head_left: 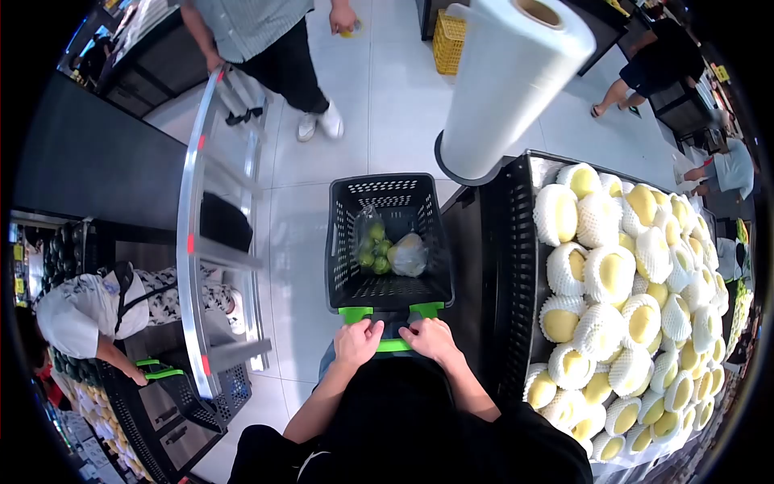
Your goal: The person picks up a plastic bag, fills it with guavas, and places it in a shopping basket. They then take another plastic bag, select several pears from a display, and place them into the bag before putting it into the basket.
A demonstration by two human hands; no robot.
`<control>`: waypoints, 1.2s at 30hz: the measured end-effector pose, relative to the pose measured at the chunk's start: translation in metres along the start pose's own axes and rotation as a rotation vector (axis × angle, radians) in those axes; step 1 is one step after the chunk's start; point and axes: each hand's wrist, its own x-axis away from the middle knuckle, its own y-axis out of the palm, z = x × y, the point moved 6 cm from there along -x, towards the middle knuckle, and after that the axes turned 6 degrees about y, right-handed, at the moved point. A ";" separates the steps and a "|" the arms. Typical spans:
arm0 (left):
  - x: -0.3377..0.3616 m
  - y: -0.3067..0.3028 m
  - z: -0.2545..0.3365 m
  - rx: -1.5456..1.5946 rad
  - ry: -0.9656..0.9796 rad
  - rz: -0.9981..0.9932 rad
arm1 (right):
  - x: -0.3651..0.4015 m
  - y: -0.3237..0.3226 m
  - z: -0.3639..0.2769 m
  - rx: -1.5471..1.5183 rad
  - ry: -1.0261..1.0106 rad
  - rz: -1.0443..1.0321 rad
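Observation:
My left hand (358, 342) is closed round the left part of a green handle (394, 346), and my right hand (430, 337) grips its right part. The handle belongs to a black basket cart (390, 300) with perforated walls, directly in front of me. Inside it lie a clear bag of several green fruits (374, 252) and, touching it on the right, another clear bag with a pale yellowish item (408, 256). What that second item is, I cannot tell.
Netted yellow fruits (610, 274) fill a display at the right, beside a large plastic bag roll (508, 89). A metal ladder (193, 234) stands left, near a person in grey (258, 28). Another person (72, 315) bends over a second basket (201, 387).

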 end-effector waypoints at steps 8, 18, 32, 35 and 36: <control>-0.034 -0.017 0.001 -0.088 0.056 0.015 | -0.011 -0.008 -0.016 -0.102 0.079 0.169; -0.066 -0.025 -0.004 -0.270 -0.055 -0.015 | -0.029 -0.023 -0.031 -0.139 0.005 0.226; -0.131 -0.035 0.013 -0.289 -0.082 -0.011 | -0.076 -0.061 -0.045 -0.164 0.059 0.202; -0.152 -0.030 0.003 -0.289 -0.040 -0.042 | -0.087 -0.071 -0.049 -0.167 0.080 0.199; -0.159 -0.030 0.003 -0.290 -0.045 -0.048 | -0.094 -0.075 -0.050 -0.171 0.084 0.206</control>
